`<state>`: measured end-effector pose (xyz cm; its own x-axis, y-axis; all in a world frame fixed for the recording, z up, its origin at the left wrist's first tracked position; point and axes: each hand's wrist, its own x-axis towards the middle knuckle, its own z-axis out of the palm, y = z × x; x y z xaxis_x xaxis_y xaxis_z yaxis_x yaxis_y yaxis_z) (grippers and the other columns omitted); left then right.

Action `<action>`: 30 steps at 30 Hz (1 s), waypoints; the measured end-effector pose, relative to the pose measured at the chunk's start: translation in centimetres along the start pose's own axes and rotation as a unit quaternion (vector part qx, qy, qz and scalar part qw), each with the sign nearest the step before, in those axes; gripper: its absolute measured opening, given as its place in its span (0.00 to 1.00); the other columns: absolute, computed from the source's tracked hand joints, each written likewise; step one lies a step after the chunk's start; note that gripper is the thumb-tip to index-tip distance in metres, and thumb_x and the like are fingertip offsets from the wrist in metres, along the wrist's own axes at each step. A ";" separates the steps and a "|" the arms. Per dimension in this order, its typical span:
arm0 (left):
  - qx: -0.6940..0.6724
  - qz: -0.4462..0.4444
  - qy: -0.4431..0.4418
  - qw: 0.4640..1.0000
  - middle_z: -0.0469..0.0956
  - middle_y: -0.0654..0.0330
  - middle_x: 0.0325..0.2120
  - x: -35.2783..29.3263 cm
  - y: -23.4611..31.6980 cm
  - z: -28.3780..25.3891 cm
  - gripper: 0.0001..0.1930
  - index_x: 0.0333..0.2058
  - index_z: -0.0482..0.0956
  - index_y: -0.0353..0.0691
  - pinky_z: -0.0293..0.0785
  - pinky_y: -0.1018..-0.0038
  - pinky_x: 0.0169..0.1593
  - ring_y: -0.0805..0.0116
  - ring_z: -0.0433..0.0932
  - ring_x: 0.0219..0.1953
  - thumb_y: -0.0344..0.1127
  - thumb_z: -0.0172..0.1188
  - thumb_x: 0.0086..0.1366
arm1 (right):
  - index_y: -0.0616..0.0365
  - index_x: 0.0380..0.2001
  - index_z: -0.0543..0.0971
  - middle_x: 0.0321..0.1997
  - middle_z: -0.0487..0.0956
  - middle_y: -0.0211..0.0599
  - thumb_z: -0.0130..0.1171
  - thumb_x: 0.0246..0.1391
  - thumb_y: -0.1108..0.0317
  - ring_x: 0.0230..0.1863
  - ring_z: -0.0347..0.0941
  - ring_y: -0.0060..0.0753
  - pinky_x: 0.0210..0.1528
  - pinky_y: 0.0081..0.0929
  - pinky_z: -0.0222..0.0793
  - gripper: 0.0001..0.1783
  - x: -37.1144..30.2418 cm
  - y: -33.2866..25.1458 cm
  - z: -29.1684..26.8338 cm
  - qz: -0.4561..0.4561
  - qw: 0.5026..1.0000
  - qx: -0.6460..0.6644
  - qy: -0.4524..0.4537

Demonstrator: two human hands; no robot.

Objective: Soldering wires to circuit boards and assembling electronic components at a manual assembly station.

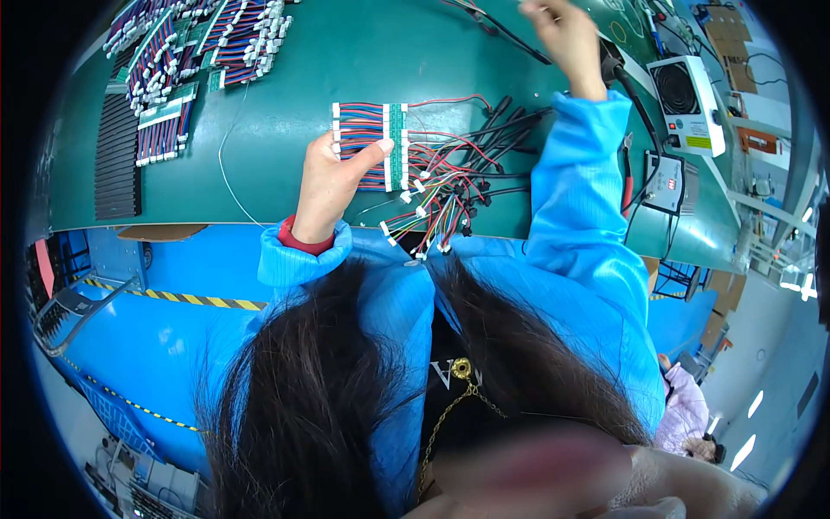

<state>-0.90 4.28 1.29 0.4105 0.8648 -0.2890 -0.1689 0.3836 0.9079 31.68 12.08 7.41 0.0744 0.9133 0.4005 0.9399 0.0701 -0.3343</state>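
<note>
Meanwhile, at the wiring bench —
Bench: a green work mat (285, 186) runs across the top of the view, its front edge at the worker's chest.
Finished stock: bundles of red-and-blue harnesses (194, 52) lie heaped at the far left of the mat, well apart from both hands.
Equipment: a small white fan unit (687, 104) stands at the far right, with a black-and-white box (666, 183) just in front of it.
Harness in hand: a flat ribbon of red and blue wires (373, 145) with a green strip across it lies mid-mat, loose connector tails (437, 203) fanning off to its right.
Left hand (333, 177): closed onto the ribbon's left end, thumb pressing down on top, pinning it flat.
Right hand (562, 35): stretched to the far edge, fingers pinched around a thin dark lead (506, 33).
Technique, as it appears: keeping the thumb firm on the ribbon should stop it sliding while the lead is drawn across; a slow pull would likely avoid snagging the tails.
</note>
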 end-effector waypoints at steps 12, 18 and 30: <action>0.015 0.017 0.007 1.000 0.82 0.62 0.33 0.0 -0.5 -0.2 0.10 0.40 0.80 0.32 0.75 0.79 0.38 0.78 0.78 0.33 0.27 0.64 0.59 | 0.64 0.31 0.79 0.21 0.73 0.23 0.57 0.59 0.68 0.22 0.63 0.12 0.25 0.16 0.59 0.09 -2.6 -1.0 -1.1 0.091 0.942 0.198 0.254; 0.017 0.017 0.024 0.999 0.82 0.61 0.32 -0.3 -0.6 -0.3 0.10 0.39 0.80 0.32 0.75 0.79 0.38 0.77 0.78 0.32 0.27 0.64 0.58 | 0.61 0.34 0.82 0.25 0.80 0.28 0.65 0.52 0.70 0.24 0.71 0.14 0.26 0.15 0.66 0.07 -6.5 -0.5 0.2 0.067 0.961 0.258 0.071; 0.036 0.015 0.006 0.999 0.82 0.60 0.32 -0.2 0.0 -0.2 0.10 0.38 0.80 0.32 0.75 0.78 0.39 0.77 0.79 0.32 0.28 0.64 0.58 | 0.55 0.31 0.84 0.29 0.78 0.36 0.66 0.47 0.68 0.33 0.74 0.41 0.36 0.32 0.70 0.07 -9.6 0.3 0.4 -0.072 0.996 -0.054 -0.010</action>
<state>-1.14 4.16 1.33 0.3956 0.8793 -0.2652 -0.1147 0.3338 0.9356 31.11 3.49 3.15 -0.0696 0.9051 0.4194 0.9706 0.1586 -0.1813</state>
